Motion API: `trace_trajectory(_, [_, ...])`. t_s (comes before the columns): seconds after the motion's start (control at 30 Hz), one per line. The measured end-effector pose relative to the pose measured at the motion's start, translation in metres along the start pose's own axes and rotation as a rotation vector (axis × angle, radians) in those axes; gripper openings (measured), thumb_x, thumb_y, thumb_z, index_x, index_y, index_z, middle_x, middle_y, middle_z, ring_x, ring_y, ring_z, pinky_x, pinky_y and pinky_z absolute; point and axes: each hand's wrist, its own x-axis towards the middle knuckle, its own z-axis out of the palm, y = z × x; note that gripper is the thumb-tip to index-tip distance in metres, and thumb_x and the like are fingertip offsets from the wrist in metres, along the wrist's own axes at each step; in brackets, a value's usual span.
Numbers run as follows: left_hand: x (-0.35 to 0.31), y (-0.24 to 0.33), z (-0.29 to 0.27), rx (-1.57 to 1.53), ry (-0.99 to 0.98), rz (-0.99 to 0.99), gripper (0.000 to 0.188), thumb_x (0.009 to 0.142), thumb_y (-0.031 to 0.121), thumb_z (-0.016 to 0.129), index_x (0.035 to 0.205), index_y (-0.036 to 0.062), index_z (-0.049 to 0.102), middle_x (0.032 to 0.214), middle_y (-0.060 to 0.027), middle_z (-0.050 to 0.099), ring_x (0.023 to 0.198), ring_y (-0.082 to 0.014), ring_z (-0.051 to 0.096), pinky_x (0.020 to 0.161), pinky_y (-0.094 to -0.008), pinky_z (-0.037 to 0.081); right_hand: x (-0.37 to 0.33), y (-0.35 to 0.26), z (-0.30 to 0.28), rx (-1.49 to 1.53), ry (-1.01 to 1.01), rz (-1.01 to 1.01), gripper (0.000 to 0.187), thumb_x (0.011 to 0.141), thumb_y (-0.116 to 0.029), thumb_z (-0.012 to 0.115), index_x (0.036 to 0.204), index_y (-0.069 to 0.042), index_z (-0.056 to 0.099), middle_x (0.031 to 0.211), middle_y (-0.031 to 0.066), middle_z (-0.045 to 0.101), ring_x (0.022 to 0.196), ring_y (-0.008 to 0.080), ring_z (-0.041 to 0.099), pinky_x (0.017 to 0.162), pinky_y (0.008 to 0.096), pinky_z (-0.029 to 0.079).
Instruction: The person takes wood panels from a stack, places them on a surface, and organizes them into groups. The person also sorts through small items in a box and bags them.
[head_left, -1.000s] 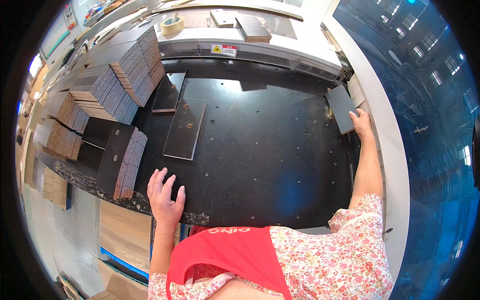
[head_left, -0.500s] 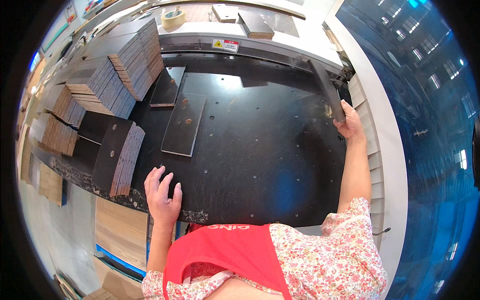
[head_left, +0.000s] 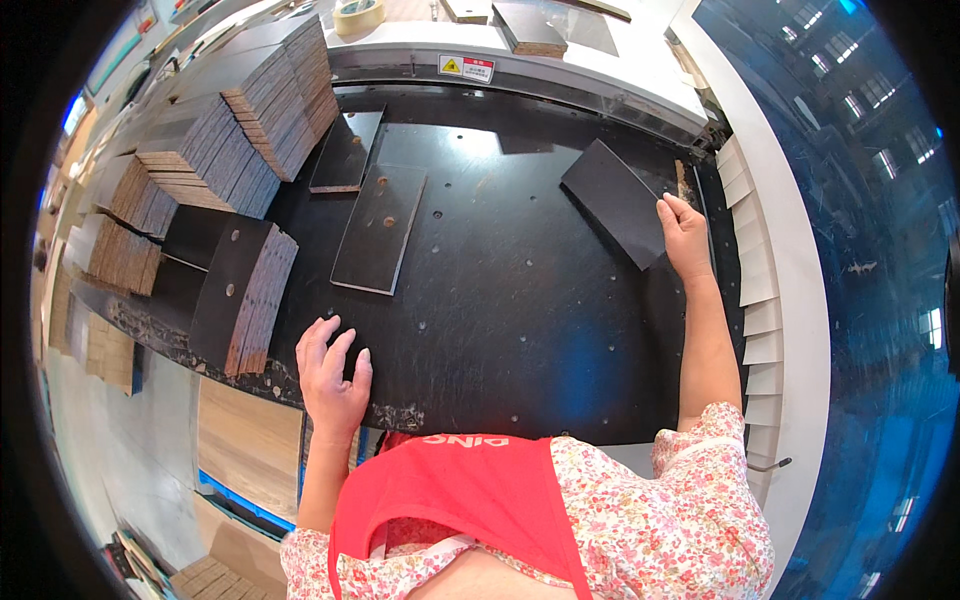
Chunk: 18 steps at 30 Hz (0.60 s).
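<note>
My right hand [head_left: 686, 240] grips the right edge of a dark rectangular board [head_left: 618, 203] at the right side of the black work table [head_left: 490, 320]. The board's broad dark face is turned up; whether it touches the table I cannot tell. At the table's front left, my left hand [head_left: 333, 378] rests with fingers spread and holds nothing. Beyond it lies a dark board with two round holes [head_left: 378, 230]. Farther back is a second such board [head_left: 347, 150]. A stack of dark boards with holes [head_left: 245, 295] stands just left of my left hand.
Tall stacks of boards [head_left: 285, 95] fill the table's far left. Behind the table, a white ledge bears a tape roll [head_left: 358, 16] and a dark board [head_left: 527, 28]. A pleated white cover [head_left: 758, 275] runs along the right, beside a blue glossy panel [head_left: 870, 300].
The board in my right hand has swung from nearly on edge to broad face up, reaching leftward over the table. My left hand stays about where it was. The view has shifted slightly.
</note>
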Motion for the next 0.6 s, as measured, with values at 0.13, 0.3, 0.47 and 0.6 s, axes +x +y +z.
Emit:
trace_trajectory(0.13, [0.001,0.0,0.002,0.015,0.008,0.008,0.03,0.076,0.007,0.072,0.104,0.0009,0.066,0.122,-0.0151,0.06,0.118,-0.0377,0.052,0.099,-0.0456,0.044,-0.004,0.003,0.002,0.266,-0.048,0.193,0.034,0.094,-0.019,0.067,0.115,0.006,0.066,0.098,0.0044,0.07,0.088,0.0088,0.061,0.079,0.0247,0.048])
trace_trajectory(0.3, [0.002,0.002,0.001,0.017,0.003,0.008,0.029,0.076,0.007,0.072,0.105,0.0009,0.066,0.122,-0.0152,0.06,0.118,-0.0376,0.052,0.099,-0.0454,0.044,-0.011,-0.008,0.003,0.513,-0.132,0.307,0.031,0.095,-0.017,0.065,0.116,0.006,0.065,0.101,0.0024,0.068,0.09,0.008,0.06,0.082,0.023,0.048])
trace_trajectory(0.47, [0.001,0.002,0.0,0.017,-0.014,-0.011,0.028,0.079,0.005,0.07,0.106,0.0006,0.066,0.124,-0.0154,0.059,0.119,-0.0363,0.051,0.101,-0.0452,0.042,-0.016,-0.032,0.006,0.558,-0.171,0.339,0.029,0.095,-0.016,0.065,0.115,0.005,0.065,0.099,0.0015,0.067,0.089,0.0069,0.06,0.081,0.0223,0.048])
trace_trajectory(0.6, [0.0,0.002,0.0,0.019,-0.024,-0.013,0.028,0.079,0.005,0.07,0.106,0.0006,0.066,0.124,-0.0154,0.059,0.119,-0.0361,0.051,0.101,-0.045,0.042,-0.019,-0.032,0.008,0.639,-0.192,0.352,0.029,0.095,-0.017,0.065,0.115,0.004,0.065,0.099,0.0024,0.068,0.09,0.0075,0.061,0.081,0.0228,0.049])
